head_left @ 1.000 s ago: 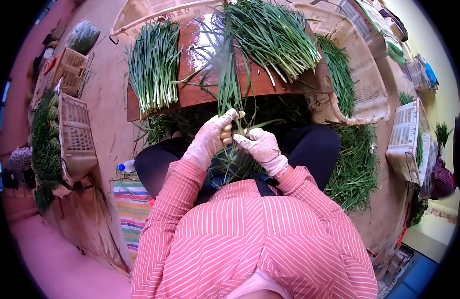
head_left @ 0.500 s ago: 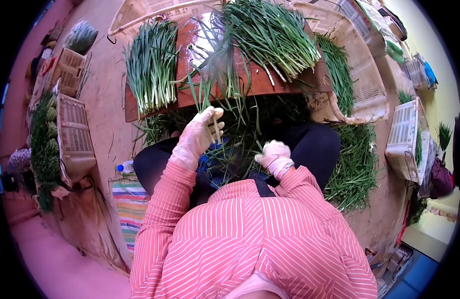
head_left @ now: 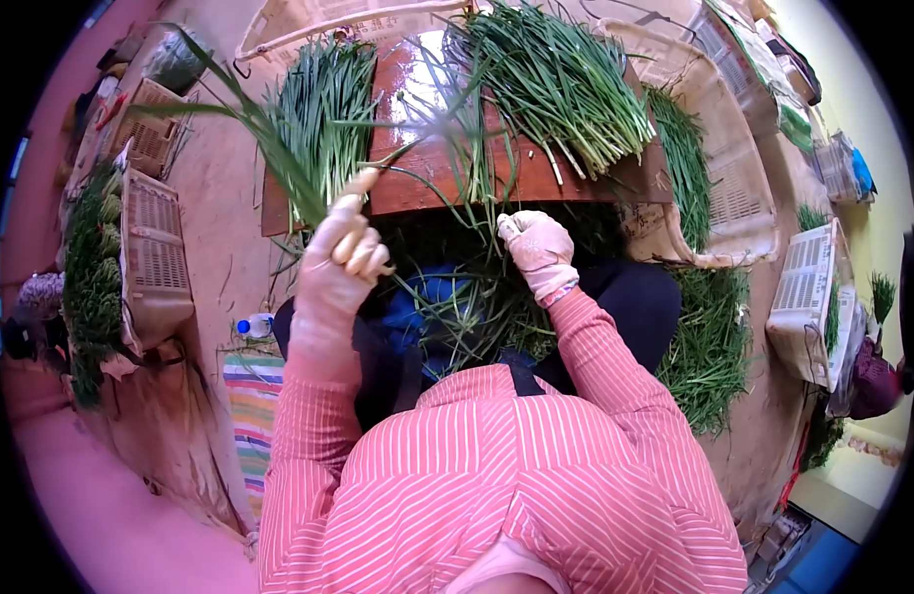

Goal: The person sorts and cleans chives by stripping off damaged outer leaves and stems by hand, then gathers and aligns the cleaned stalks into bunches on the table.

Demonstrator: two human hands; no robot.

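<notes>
My left hand (head_left: 343, 252), in a pale glove, is closed around a few garlic chives (head_left: 279, 158). Their long leaves fan up and left, in front of the neat left bundle (head_left: 323, 119) on the wooden board. My right hand (head_left: 538, 249), also gloved, is pinched at the board's front edge beside some hanging loose leaves; what lies between its fingertips is too small to make out. A larger heap of garlic chives (head_left: 566, 89) lies on the right of the board (head_left: 407, 188), with a thin loose bunch (head_left: 477, 148) left of it.
Trimmed leaves pile up over a blue thing (head_left: 427, 297) between my knees and on the floor at right (head_left: 709, 346). Plastic crates stand at right (head_left: 749, 188), far right (head_left: 803, 297) and left (head_left: 155, 247). A small bottle (head_left: 256, 326) is beside my left knee.
My left hand has moved up and left, and the chives in it now point up-left. My right hand has risen from my lap to the board's front edge.
</notes>
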